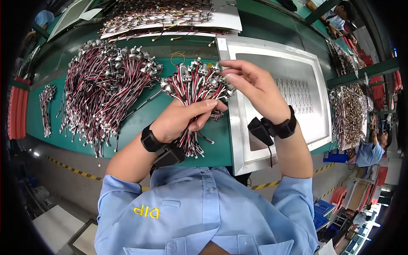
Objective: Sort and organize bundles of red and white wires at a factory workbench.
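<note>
A bundle of red, black and white wires (pixel 193 91) with round silver metal parts at the top stands upright in front of me. My left hand (pixel 183 115) is wrapped around the middle of this bundle, its thumb lying across the front. White connectors hang from the lower ends of the wires, beneath the hand. At the top right of the bundle, my right hand (pixel 250 83) has its fingertips and thumb at the silver parts. Whether it pinches one of them is hard to make out. A yellow rubber band (pixel 177 55) lies behind the bundle.
A big heap of similar wires (pixel 102 80) covers the green table (pixel 140 114) on the left, with a small tied bundle (pixel 46 108) beyond it. A metal-framed screen (pixel 238 140) lies on the right. Behind, more wired parts (pixel 157 17) rest on white boards. Other people work farther right.
</note>
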### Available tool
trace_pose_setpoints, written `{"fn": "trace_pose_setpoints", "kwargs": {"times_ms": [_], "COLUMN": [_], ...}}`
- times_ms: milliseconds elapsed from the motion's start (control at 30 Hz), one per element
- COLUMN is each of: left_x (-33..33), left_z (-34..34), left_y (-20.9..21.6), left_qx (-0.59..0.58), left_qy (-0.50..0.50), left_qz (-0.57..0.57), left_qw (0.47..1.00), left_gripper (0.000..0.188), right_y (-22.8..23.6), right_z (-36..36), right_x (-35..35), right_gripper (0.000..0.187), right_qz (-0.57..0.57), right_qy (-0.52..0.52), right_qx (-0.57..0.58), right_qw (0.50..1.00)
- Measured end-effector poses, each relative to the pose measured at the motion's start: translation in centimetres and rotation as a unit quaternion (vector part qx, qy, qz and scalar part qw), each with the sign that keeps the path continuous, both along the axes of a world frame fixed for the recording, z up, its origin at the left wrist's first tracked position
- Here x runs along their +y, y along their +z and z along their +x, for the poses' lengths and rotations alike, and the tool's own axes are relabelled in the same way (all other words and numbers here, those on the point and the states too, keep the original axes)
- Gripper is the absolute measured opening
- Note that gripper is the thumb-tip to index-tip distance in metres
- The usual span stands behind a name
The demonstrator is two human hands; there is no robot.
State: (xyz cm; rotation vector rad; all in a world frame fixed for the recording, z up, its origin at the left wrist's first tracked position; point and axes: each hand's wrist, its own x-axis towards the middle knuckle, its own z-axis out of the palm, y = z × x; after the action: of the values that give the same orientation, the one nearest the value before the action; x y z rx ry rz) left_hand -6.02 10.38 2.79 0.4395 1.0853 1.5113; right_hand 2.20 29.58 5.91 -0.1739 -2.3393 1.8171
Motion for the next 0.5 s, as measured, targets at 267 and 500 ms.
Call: {"fn": "trace_pose_setpoints", "kwargs": {"times_ms": [267,500], "left_x": [0.2,0.3], "left_z": [0.6,0.3], "left_y": [0.2,-0.5], "left_qx": [0.077,0.051], "left_qy": [0.041,0.101], "left_qz": [-0.011,-0.015], "left_qw": [0.996,0.993], "left_gripper": [0.028,0.026], "right_y": [-0.3,-1.8], "right_z": [1.2,1.5], "right_x": [-0.9,-1.1], "right_gripper": [0.021,0.021], "right_qz": [-0.036,0.024], "right_qy": [-0.029,-0.038], "right_qx": [-0.024,0.125], "right_qw": [0.999,0.991]}}
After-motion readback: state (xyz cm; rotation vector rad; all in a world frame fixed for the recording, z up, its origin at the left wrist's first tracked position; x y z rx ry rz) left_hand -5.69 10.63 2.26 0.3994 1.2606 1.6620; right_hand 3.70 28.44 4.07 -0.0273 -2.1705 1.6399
